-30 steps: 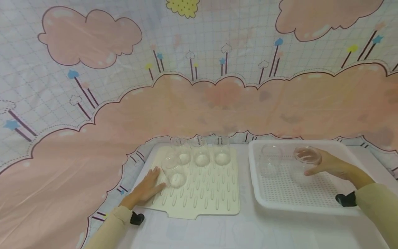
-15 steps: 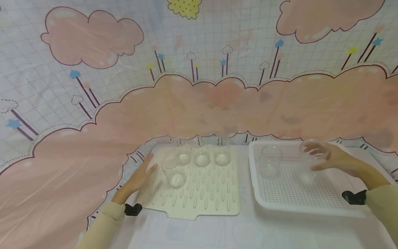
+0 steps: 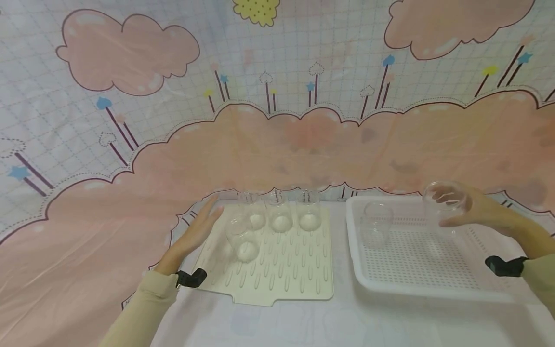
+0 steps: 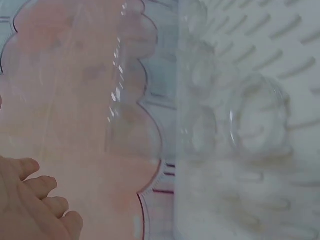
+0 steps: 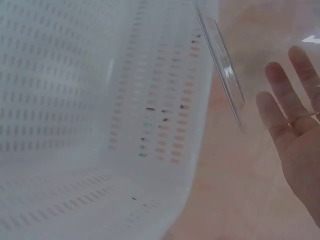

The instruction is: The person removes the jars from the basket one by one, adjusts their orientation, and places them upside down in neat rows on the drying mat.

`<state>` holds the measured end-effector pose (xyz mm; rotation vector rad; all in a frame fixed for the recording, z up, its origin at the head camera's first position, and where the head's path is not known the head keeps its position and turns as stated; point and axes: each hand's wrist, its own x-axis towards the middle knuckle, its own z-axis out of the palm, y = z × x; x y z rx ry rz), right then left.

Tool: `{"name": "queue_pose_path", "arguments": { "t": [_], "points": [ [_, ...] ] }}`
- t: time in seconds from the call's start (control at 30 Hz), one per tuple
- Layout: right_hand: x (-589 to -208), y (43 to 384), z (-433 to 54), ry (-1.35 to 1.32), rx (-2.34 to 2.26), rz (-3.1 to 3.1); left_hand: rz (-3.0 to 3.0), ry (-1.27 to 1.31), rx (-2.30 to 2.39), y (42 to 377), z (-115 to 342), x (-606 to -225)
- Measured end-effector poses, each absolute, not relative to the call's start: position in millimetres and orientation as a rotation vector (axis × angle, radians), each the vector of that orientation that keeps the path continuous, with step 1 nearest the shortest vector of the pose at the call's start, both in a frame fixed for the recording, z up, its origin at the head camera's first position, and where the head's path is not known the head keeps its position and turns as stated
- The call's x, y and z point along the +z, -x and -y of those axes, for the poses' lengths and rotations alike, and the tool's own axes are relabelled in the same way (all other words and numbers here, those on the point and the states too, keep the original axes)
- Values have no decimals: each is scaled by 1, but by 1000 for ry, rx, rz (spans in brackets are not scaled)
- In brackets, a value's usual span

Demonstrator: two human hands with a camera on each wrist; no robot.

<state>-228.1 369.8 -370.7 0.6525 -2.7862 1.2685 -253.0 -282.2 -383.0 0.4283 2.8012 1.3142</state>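
Note:
My right hand holds a clear cup above the back right of a white perforated basket. In the right wrist view, the cup's rim shows, with the fingers curved around its side. Inside the basket, at the left, another clear cup stands upright. My left hand, fingers extended, hovers over the left edge of a cream drying mat. Beside it on the mat is a clear cup, nearest the front. Nothing is in the left palm.
Along the mat's back edge stand three more clear cups: a left one, a middle one and a right one. A white tablecloth lies beneath. A patterned curtain rises close behind.
The right hand has lifted its cup up and to the right, out of the basket. My left hand has risen off the mat's left side and moved toward the back.

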Motion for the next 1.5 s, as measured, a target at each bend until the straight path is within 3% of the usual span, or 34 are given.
{"name": "queue_pose_path", "arguments": {
  "t": [0.63,1.5],
  "points": [
    [-323,227,-332,-614,964,2828,-2624,-588,1456,248,211,-347],
    [-293,236,-260,-904,719,2754,-2441,-809,1486,232,134,-343]
  ]
}}
